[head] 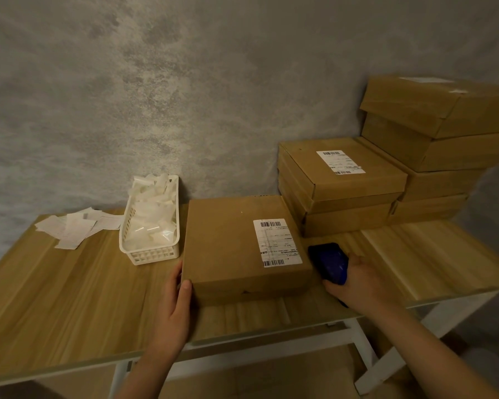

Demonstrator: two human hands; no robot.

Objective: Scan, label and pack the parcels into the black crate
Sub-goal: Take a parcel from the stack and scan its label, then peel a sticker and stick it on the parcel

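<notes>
Your left hand [177,300] rests against the near left corner of the flat brown cardboard parcel [228,249] at lower centre of the frame, fingers straight along its side and thumb on the front edge, so that grip is relaxed, not clamped. The parcel lies flat on the light wood-grain bench [55,298]. On its top, toward the right, sits a white shipping label [276,242] with a barcode at its top and another at its bottom; the small print between them is too fine to read. Your right hand [357,279] is at lower right, its fingers curled round a dark blue handheld scanner [329,262] just beside the parcel's right edge. In the right half of the frame more brown cardboard boxes [415,156] are stacked; the front stack's top box carries a similar barcoded label [340,162], also illegible. Left of the parcel stands a white plastic basket [153,254] filled with white paper slips, and loose white paper slips [72,228] lie at middle left.
</notes>
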